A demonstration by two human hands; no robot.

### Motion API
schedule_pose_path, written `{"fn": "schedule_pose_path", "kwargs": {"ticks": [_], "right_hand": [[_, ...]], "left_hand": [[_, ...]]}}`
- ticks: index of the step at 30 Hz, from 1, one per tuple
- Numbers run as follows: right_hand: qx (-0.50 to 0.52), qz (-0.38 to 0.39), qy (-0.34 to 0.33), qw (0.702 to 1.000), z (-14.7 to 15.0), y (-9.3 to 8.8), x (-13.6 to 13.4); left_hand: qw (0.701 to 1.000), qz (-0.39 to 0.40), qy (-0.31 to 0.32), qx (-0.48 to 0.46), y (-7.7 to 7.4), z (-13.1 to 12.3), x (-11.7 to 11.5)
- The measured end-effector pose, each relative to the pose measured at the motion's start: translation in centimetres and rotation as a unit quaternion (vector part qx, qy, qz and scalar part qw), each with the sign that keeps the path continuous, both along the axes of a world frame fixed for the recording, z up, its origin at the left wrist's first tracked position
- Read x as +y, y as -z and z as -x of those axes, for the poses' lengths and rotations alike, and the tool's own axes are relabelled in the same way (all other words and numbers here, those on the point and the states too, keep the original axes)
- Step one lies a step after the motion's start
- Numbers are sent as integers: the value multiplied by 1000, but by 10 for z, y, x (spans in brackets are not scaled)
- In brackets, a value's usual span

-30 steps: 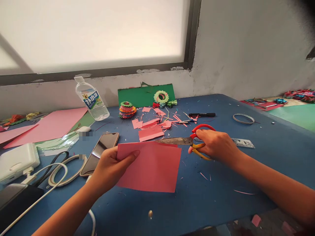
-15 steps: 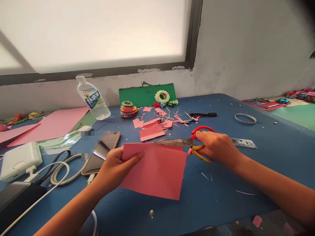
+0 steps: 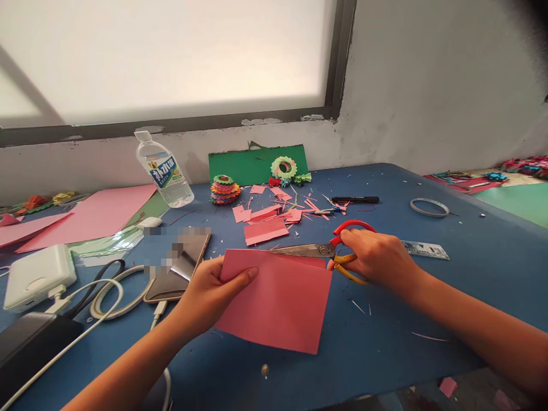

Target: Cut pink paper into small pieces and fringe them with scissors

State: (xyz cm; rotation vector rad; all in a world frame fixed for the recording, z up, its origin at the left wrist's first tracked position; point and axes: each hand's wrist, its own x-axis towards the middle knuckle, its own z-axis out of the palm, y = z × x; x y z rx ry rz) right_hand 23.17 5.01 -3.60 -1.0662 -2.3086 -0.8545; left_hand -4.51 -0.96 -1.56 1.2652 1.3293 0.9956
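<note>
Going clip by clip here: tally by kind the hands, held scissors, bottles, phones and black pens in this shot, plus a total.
Hands: 2, the left hand gripping pink paper and the right hand
Held scissors: 1, in the right hand
Bottle: 1
Phone: 1
Black pen: 1
Total: 6

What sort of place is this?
Looks like a papercraft worktable, home or workshop unclear: scissors in the right hand, pink paper scraps on the blue tabletop, and a layered multicoloured paper ornament.
</note>
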Motion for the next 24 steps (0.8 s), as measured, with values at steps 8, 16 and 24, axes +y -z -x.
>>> {"fn": "schedule_pose_path", "kwargs": {"ticks": [8,16,24], "right_hand": [[4,-8,5,1000,6,2,-2],[1,-12,7,1000,8,0,-4],[-4,-7,7,1000,8,-1,-6]], "left_hand": [[1000,-9,18,4,2,-2,0],[1000,2,21,-2,2,-4,-2],[1000,-8,28,8,3,-5,-1]]}}
